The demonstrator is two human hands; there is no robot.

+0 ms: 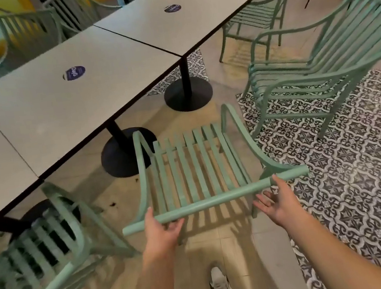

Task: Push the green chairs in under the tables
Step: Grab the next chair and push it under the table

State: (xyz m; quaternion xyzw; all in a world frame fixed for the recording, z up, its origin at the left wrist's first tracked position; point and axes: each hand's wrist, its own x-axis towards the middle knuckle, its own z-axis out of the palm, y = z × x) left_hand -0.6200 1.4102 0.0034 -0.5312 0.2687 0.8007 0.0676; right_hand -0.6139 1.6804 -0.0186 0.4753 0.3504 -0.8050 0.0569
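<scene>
Head view: left hand (161, 228) w/ fingers curled under the top rail (215, 200) of the middle green chair (195, 166), thumb on the near side, so it grips the rail. Right hand (276, 202) is spread wide, palm up, fingertips just touching the rail's right end, not closed on it.

No containers in sight; nothing lies on the seats or tabletops except round dark stickers (74, 73), one per table.

The held chair: pale mint-green metal, slatted seat and back, curved armrests. It stands on beige floor, seat facing the row of grey square tables (55, 107), front edge near the middle table's black round base (124, 154) but not under the top.

Left chair (48, 242) sits partly tucked under a table edge. Right chair (316, 68) stands well apart from the tables, on patterned black-white tile (361, 168). Another green chair (261, 15) is beyond it, near the far table's corner. Shoe (220, 286) visible at bottom centre.
</scene>
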